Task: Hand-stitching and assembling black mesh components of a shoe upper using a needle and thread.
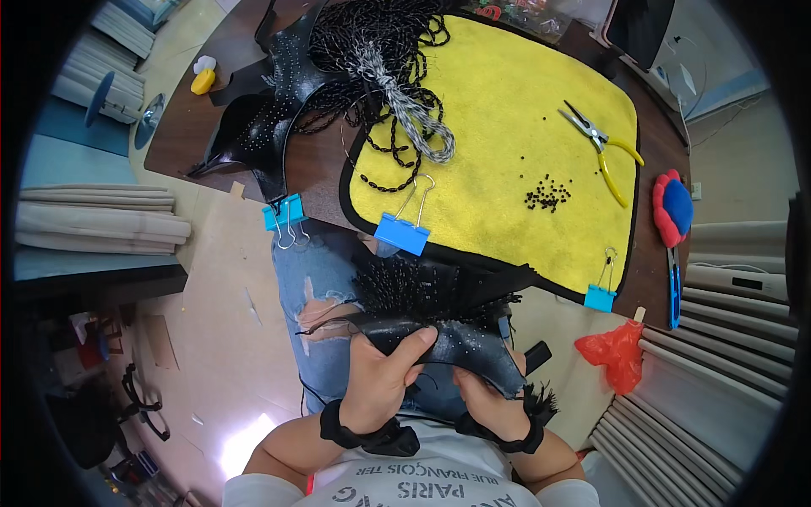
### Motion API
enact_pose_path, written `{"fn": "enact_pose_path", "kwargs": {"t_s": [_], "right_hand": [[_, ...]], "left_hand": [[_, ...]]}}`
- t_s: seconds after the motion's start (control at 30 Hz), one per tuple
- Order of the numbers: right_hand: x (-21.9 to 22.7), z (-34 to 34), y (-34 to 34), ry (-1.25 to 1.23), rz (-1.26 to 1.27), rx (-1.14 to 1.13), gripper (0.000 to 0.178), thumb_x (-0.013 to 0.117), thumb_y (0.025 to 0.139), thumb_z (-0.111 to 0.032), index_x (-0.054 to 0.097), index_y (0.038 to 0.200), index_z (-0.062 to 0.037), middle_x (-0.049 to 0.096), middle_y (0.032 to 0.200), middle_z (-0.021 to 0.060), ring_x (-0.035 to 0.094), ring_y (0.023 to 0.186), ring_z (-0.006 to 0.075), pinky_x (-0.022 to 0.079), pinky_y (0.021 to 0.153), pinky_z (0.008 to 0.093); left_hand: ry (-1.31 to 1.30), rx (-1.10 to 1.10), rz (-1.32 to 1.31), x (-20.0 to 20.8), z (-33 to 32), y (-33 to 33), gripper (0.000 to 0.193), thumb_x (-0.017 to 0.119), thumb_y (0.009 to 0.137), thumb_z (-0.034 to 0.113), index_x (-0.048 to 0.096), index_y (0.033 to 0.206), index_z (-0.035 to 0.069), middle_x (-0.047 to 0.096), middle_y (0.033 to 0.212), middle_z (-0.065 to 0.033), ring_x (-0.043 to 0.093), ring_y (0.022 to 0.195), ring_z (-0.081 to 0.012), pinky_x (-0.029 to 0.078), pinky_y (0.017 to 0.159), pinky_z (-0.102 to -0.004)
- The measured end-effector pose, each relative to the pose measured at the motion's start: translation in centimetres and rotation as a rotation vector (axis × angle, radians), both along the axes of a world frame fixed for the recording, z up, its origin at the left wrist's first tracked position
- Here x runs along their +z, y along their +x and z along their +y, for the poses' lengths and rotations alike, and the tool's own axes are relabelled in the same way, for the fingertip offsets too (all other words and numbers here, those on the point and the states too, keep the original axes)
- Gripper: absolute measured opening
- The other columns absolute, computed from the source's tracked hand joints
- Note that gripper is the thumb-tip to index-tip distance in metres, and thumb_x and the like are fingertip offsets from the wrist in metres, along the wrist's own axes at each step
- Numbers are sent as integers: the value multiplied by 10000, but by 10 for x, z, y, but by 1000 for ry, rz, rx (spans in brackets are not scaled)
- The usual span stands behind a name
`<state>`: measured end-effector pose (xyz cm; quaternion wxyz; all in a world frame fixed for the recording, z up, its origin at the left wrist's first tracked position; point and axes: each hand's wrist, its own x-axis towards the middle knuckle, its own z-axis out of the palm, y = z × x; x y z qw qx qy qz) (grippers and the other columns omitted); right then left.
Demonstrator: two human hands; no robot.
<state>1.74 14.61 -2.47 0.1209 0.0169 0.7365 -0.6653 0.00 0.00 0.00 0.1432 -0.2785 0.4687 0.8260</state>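
Over my lap I hold a black, glossy leather-like piece dotted with small shiny studs. A dark beaded fringe spreads from its far edge. My left hand grips the piece near its middle, thumb pressed on top and fingers curled beneath. Further right, my right hand pinches its near edge; some of those fingers are hidden under the material. Past my hands, a yellow mat with black edging covers part of the table. On it lie a pile of tiny black beads and yellow-handled pliers, jaws apart.
Another studded black piece lies at the table's left, beside black bead strands and a grey cord bundle. A blue binder clip and a teal clip grip the near edge. At right are a red-blue pincushion and red bag.
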Motion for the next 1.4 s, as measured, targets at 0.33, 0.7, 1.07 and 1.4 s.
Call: {"fn": "enact_pose_path", "kwargs": {"t_s": [0.33, 0.7, 1.07, 1.4], "right_hand": [[-3, -1, 1, 13, 3, -4, 154, 553, 764, 61, 597, 897, -4, 555, 588, 19, 485, 463, 58, 363, 421, 195], [-2, -5, -6, 64, 148, -11, 156, 515, 698, 88, 601, 772, -19, 558, 580, 22, 499, 461, 73, 371, 420, 215], [1, -6, -7, 54, 122, -12, 153, 515, 694, 97, 601, 734, -24, 554, 566, 18, 499, 456, 69, 373, 418, 210], [-10, -7, -2, 32, 154, -23, 258, 568, 656, 109, 623, 876, -14, 619, 706, 70, 599, 584, 165, 452, 527, 257]], "left_hand": [[119, 21, -75, 5, -2, -2, 73, 603, 838, 72, 626, 814, 8, 580, 667, 8, 406, 465, -22, 272, 402, -176], [173, 46, -107, 10, -3, -3, 65, 595, 841, 60, 614, 817, 3, 586, 678, -1, 387, 448, -23, 264, 398, -178], [198, 42, -119, 12, -4, -3, 67, 584, 848, 60, 608, 827, 1, 581, 686, -4, 377, 442, -23, 254, 400, -183], [203, 21, -101, 9, -2, 0, 80, 585, 857, 77, 608, 832, 5, 582, 687, -2, 367, 443, -19, 252, 401, -180]]}}
